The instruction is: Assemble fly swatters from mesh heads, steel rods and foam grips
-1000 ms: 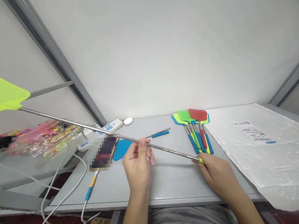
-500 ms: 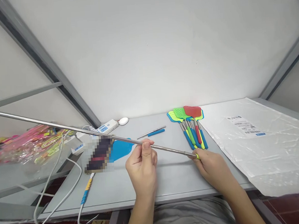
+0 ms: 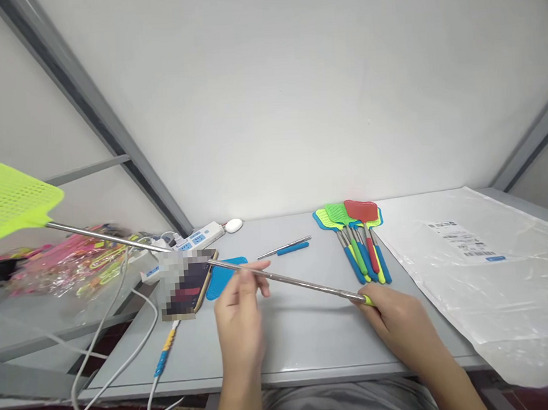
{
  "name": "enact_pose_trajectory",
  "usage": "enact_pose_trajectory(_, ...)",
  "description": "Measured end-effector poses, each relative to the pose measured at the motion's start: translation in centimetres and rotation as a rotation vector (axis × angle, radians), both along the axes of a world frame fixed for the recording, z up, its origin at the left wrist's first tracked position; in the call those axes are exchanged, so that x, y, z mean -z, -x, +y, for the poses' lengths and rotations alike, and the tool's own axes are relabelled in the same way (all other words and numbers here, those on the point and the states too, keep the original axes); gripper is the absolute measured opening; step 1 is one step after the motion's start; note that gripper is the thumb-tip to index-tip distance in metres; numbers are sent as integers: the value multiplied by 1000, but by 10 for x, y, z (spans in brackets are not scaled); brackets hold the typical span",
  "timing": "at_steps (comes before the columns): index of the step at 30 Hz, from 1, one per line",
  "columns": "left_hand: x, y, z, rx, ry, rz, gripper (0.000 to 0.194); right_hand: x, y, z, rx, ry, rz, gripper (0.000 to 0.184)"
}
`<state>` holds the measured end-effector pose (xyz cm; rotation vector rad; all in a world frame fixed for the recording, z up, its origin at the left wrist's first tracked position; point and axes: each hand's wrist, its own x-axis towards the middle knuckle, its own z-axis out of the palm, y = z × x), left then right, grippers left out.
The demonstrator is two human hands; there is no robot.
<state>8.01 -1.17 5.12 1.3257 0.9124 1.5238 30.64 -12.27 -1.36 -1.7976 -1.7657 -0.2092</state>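
I hold a long extended fly swatter: a yellow-green mesh head (image 3: 11,197) at the far left, a steel telescopic rod (image 3: 302,284) running right and down to a yellow-green grip. My right hand (image 3: 395,321) is closed round that grip. My left hand (image 3: 240,315) is blurred and pinches the rod near its middle, above the grey table (image 3: 309,333). A loose blue swatter head (image 3: 222,276) lies just behind my left hand, and a loose blue-handled rod (image 3: 288,248) lies farther back.
A bundle of several collapsed swatters (image 3: 357,240) lies at the back right. A clear plastic bag (image 3: 486,266) covers the table's right side. A phone (image 3: 189,287), a power strip (image 3: 201,236), white cables (image 3: 119,338) and a pile of packed swatters (image 3: 73,260) sit at the left.
The swatter head has come back into view at the left and the rod looks shorter. My left hand slid left along the rod; my right hand kept its hold.
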Motion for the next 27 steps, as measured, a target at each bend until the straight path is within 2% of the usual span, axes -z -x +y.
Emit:
enact_pose_trajectory(3, -16, 15, 7, -21, -40, -182, 36, 4, -3, -1, -8, -25, -8, 26)
enact_pose_trajectory(6, -29, 24, 12, -41, -75, -249, 29, 5, -8, -2, 11, -52, -36, 25)
enact_pose_trajectory(10, -36, 31, 15, -49, -103, -284, 30, 3, -8, -5, 31, -62, -9, 28)
enact_pose_trajectory(13, -37, 35, 14, -79, -134, -293, 34, 3, -7, -5, 29, -82, 6, 27)
enact_pose_trajectory(16, -37, 39, 15, -120, -160, -340, 30, 3, -6, -5, 18, -110, 13, 25)
enact_pose_trajectory(20, -31, 42, 19, -105, -161, -427, 28, 2, -4, -5, 28, -132, 34, 25)
enact_pose_trajectory(24, -20, 34, 23, -121, -109, -432, 31, 1, -8, -7, 132, -127, 20, 24)
enact_pose_trajectory(27, -15, 25, 24, -110, -100, -443, 33, 3, -16, -8, 204, -68, -60, 18)
